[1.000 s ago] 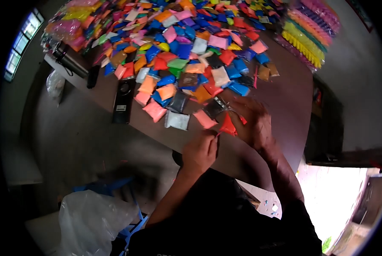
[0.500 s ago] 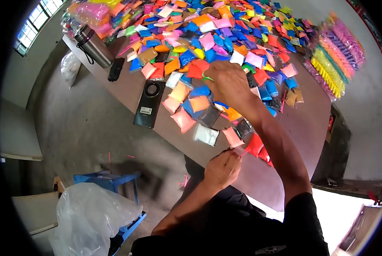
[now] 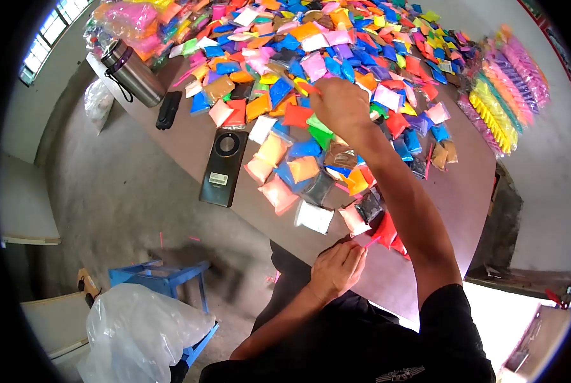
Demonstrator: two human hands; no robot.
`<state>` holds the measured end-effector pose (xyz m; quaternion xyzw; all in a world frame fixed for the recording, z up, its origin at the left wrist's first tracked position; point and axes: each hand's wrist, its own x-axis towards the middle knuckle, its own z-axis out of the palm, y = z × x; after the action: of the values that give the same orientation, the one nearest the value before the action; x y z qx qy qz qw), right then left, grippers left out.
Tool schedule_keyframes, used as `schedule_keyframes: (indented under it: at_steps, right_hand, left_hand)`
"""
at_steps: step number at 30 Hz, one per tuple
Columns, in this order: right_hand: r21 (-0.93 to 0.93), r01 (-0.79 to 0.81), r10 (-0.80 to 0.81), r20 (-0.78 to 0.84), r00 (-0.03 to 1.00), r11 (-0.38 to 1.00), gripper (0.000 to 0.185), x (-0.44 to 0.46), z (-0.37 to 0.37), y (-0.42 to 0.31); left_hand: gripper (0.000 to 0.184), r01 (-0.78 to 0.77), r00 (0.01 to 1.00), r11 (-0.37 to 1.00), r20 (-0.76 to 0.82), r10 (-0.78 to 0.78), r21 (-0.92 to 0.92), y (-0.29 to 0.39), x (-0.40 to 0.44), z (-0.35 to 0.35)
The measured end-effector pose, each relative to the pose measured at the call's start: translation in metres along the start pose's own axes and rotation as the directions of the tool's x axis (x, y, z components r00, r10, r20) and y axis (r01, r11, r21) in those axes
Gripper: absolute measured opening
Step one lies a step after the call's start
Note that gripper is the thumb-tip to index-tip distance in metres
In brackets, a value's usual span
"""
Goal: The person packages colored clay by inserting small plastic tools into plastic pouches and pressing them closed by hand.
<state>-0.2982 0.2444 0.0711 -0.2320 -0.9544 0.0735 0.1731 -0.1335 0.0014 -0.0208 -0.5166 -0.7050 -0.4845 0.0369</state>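
My left hand is closed at the table's near edge, pinching a thin pink strip. Just right of it lie red packets, partly behind my right forearm. My right hand reaches over the pile of coloured packets, its fingers curled at an orange packet; whether it grips that packet is hard to tell. Below this hand are a green packet and a brown one. A white packet and a pink packet lie near my left hand.
A black phone-like device, a small black case and a steel flask line the table's left side. Bundled colourful packs lie at the right. A plastic bag covers part of a blue stool.
My right hand has moved from beside the red packet near my left hand up to the pile. My left hand keeps its pinch near the edge. The camera view has shifted.
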Motion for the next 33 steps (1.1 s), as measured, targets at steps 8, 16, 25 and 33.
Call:
schedule_keyframes:
  at_steps: [8,16,25,33]
  right_hand:
    - [0.597,-0.041,0.123,-0.098,0.988,0.801,0.024,-0.096,-0.082,0.036]
    - [0.83,-0.349,0.432,0.148,0.89,0.435,0.025,-0.296,-0.105,0.033]
    - [0.903,-0.307,0.552,0.098,0.828,0.301,0.024,-0.401,-0.069,0.005]
    - [0.698,-0.093,0.283,-0.162,0.945,0.71,0.026,-0.418,-0.081,0.008]
  left_hand:
    - [0.016,0.006,1.0,0.997,0.031,-0.003,-0.077,-0.003,-0.007,-0.001]
    - [0.012,-0.043,0.999,0.988,-0.001,0.043,0.147,-0.012,-0.01,-0.036]
    - [0.022,-0.106,0.994,0.913,0.016,0.109,0.393,-0.006,-0.008,-0.039]
    - [0.022,0.58,0.809,0.687,0.409,-0.422,-0.437,0.056,-0.024,-0.016]
